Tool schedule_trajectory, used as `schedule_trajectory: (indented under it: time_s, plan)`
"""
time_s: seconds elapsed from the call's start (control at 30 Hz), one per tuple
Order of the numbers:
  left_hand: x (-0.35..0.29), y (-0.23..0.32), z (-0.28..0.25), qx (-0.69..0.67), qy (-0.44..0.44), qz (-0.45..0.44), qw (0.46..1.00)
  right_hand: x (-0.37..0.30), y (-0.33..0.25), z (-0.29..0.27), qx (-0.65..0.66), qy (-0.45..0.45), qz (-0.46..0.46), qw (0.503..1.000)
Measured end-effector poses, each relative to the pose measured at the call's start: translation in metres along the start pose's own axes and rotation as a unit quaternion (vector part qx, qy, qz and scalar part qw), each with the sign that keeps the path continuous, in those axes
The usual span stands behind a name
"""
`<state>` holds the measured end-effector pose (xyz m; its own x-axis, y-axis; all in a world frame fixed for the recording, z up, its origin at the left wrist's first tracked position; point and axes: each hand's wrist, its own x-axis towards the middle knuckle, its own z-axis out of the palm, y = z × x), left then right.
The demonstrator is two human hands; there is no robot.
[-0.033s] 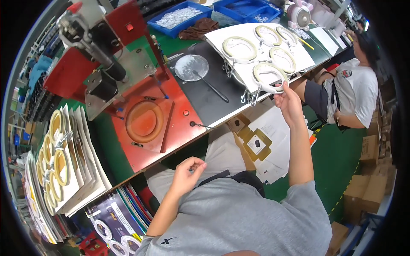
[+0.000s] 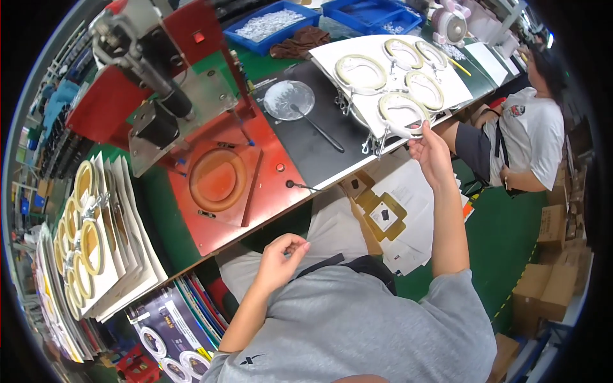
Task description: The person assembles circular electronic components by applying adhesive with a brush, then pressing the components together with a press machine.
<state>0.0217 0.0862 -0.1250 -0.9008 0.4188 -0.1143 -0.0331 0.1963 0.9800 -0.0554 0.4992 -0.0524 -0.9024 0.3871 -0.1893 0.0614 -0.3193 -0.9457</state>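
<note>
My right hand reaches up to the table's front edge. Its thumb and fingers pinch the near rim of a cream ring, which lies on a white board with its near end at the board's edge. Several similar rings, such as this cream oval ring, rest on the same white board. Small metal clips hang along the board's left and front edges. Held above my lap, my left hand is curled closed, and nothing shows in it.
Left stands a red press with a round orange mould. A clear dish of white paste holds a black-handled spatula. Boards with rings lean far left. A blue tray stands behind. Another person sits right.
The view has shifted very slightly. Both hands and the rings stay as they were.
</note>
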Motion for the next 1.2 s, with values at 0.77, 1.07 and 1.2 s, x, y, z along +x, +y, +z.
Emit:
schedule_trajectory:
  time_s: [0.77,1.07,1.2]
  plan:
    - [-0.052,-0.045,-0.034,-0.015,0.116,-0.027,0.993,-0.04,0.019,0.043,-0.192,-0.152,-0.014,0.97]
    - [-0.177,-0.003,-0.136,0.147,0.537,-0.132,0.82,-0.124,0.124,0.145,-0.343,-0.525,0.268,0.731]
    - [-0.28,-0.018,-0.176,0.466,0.583,-0.362,0.559,-0.133,0.156,0.167,-0.353,-0.526,0.287,0.719]
